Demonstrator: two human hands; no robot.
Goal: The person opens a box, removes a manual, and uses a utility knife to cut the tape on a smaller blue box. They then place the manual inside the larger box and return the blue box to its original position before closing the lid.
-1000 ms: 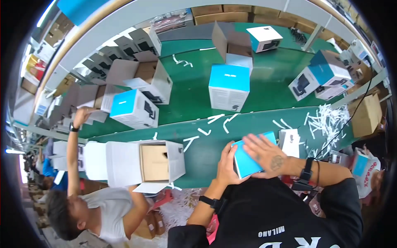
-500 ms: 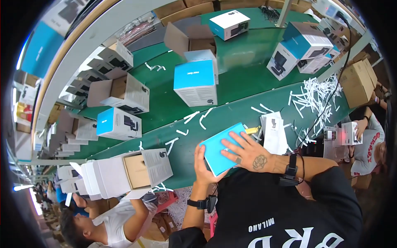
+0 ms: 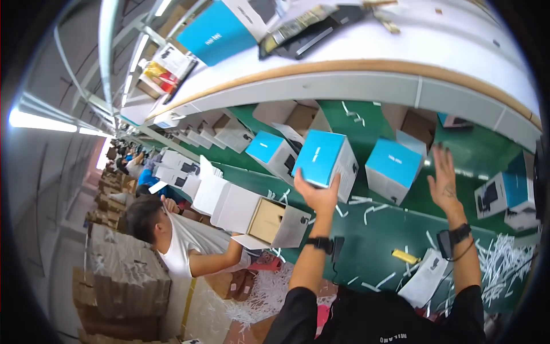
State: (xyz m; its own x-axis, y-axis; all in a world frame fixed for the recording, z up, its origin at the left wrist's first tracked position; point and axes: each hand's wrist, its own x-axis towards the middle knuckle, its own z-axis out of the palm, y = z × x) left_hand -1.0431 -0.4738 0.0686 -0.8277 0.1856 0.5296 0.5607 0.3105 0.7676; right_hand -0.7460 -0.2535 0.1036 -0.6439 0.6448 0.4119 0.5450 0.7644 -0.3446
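A blue-topped white carton (image 3: 322,156) stands on the green bench, and my left hand (image 3: 318,195) is closed on its near end, thumb on one side and fingers on the other. Off to the right, my right hand (image 3: 444,183) is open and holds nothing, its fingers stretched toward the far side. Nearest to it is a second blue-topped carton (image 3: 393,160). Another carton of this kind (image 3: 264,147) stands left of the held one. A yellow tool (image 3: 405,256) lies on the bench near a white printed paper piece (image 3: 424,278).
An overhead shelf (image 3: 366,86) crosses the far side. An opened carton (image 3: 269,221) sits at the bench's left edge, beside a person in white (image 3: 197,243). Paper strips (image 3: 504,266) heap at the right. More blue-and-white cartons (image 3: 504,192) stand at far right.
The view has swung left. The carton held between both hands now stands on the bench by my left hand, left of the other one. My right hand has come off it and spread open.
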